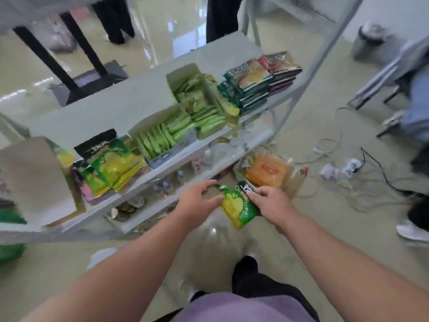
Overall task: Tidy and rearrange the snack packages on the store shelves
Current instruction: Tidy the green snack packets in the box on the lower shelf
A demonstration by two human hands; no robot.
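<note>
Gripping a small glossy green and yellow snack packet (240, 209) from both sides, the person holds it in the air just in front of the near edge of the white metal shelf unit (148, 89), above the pale floor. The packet is a crinkled foil pouch, bright green along its lower end, with a yellow picture that looks like chips across its middle and a dark band with white lettering at its top right corner; the lettering is too blurred to read. It sits tilted, its dark top corner pointing to the far right. The right hand (274, 203) pinches that dark corner between thumb and curled fingers. The left hand (199, 201) rests against the packet's left edge, thumb reaching towards it and fingers bent loosely above; whether they actually close on the foil I cannot tell. On the top shelf lie, from left to right, a heap of matching green and yellow packets (113, 166), two open white cardboard boxes of pale green sachets (176, 122), and a stack of dark green flat packs (248, 87) beside a stack of dark red ones (283, 68). To the right of the shelf, on the floor, lies a clear plastic bag of orange packets (269, 170).
</note>
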